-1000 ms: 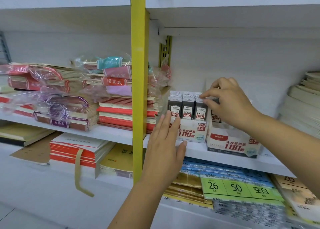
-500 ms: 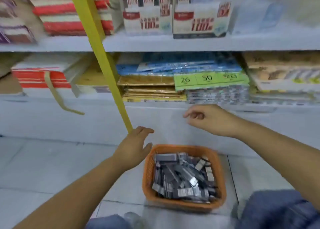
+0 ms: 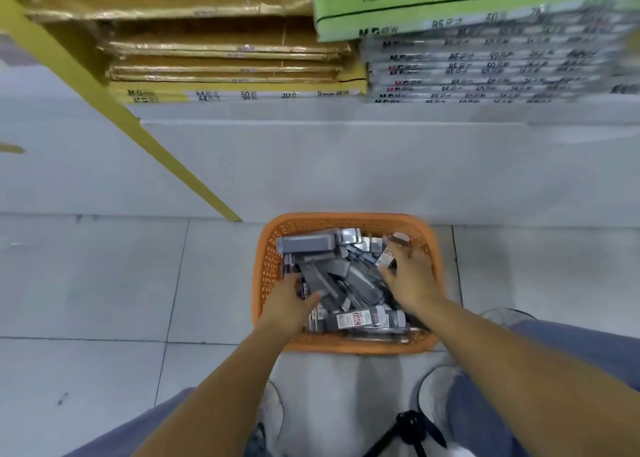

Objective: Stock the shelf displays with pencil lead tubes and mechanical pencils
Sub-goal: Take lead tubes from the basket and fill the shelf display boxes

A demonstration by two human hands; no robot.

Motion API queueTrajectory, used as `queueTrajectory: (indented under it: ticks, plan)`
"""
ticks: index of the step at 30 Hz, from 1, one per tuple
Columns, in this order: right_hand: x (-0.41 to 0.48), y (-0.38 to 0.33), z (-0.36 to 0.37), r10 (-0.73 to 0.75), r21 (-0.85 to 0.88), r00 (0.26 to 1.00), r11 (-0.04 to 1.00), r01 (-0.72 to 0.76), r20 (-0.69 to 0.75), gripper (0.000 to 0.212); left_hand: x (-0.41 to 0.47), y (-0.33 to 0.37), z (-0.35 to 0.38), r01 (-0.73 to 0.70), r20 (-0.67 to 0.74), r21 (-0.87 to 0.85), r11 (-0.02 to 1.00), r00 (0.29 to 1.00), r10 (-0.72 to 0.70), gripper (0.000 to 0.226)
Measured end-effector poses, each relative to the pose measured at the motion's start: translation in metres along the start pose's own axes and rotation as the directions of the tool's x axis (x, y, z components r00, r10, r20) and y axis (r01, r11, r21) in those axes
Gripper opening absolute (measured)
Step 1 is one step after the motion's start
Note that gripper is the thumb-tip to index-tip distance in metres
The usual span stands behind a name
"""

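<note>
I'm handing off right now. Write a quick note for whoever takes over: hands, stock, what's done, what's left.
Left hand: down in the orange basket among the lead tubes; grip unclear.
Right hand: over the basket's right side, a labelled tube by its thumb; grip unclear.
Basket: on the floor before the bottom shelf, holding many tubes.
Done: cannot tell; displays out of view.
Left: lift tubes, fill the displays.

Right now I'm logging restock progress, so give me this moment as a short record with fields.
container: orange plastic mesh basket, on the grey tiled floor
contents: loose pile of grey pencil lead tubes
left hand: fingers down among the tubes, grip unclear
right hand: fingers spread over the tubes, grip unclear
behind: gold-wrapped paper packs on a low white shelf
</note>
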State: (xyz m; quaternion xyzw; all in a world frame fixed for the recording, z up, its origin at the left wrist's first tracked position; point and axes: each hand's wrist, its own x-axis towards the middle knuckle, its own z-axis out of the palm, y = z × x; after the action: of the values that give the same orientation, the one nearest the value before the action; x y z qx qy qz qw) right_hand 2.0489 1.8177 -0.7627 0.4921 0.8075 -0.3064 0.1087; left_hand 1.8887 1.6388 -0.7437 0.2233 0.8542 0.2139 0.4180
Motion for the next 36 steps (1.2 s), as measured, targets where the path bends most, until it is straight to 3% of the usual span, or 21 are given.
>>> queueTrajectory:
  ticks: [4,9,12,14,18,22,27,31,36]
  plan:
    - [0.012,0.005,0.015,0.036,-0.025,0.999,0.999,-0.036,0.021,0.057,0.015,0.009,0.022,0.069,-0.063,-0.134,0.989,0.995,-0.078,0.050]
    - [0.009,0.003,0.020,0.028,0.206,0.992,0.979,-0.003,-0.119,0.056,0.025,0.021,0.033,0.190,-0.172,-0.274,0.943,0.955,-0.243,0.065]
    - [0.009,0.000,0.015,0.092,0.401,0.987,0.915,-0.032,-0.132,0.072,0.025,0.022,0.035,0.237,-0.168,-0.376,0.896,0.933,-0.317,0.068]
    - [0.011,-0.001,0.010,0.115,0.491,0.989,0.869,-0.057,-0.088,0.087,0.025,0.019,0.035,0.258,-0.151,-0.441,0.860,0.923,-0.354,0.057]
    - [0.017,0.001,0.002,0.115,0.456,0.991,0.880,-0.131,0.064,0.105,0.023,0.006,0.030,0.298,-0.048,-0.566,0.768,0.919,-0.392,0.043]
    - [0.019,0.003,-0.001,0.081,0.441,0.990,0.889,-0.124,0.115,0.099,0.017,-0.005,0.028,0.237,-0.070,-0.658,0.715,0.926,-0.370,0.036]
    - [0.017,0.004,-0.007,0.100,0.486,0.995,0.869,-0.098,0.022,0.093,0.013,-0.017,0.017,0.186,-0.126,-0.667,0.721,0.926,-0.355,0.029]
    - [0.009,0.004,-0.011,0.088,0.482,0.992,0.875,-0.037,-0.085,0.078,0.011,-0.021,0.007,0.097,-0.128,-0.751,0.653,0.949,-0.288,0.027]
    - [0.000,-0.011,-0.002,-0.053,0.360,0.992,0.933,0.010,0.111,0.049,0.017,-0.021,-0.004,0.105,-0.127,-0.755,0.647,0.945,-0.301,0.031]
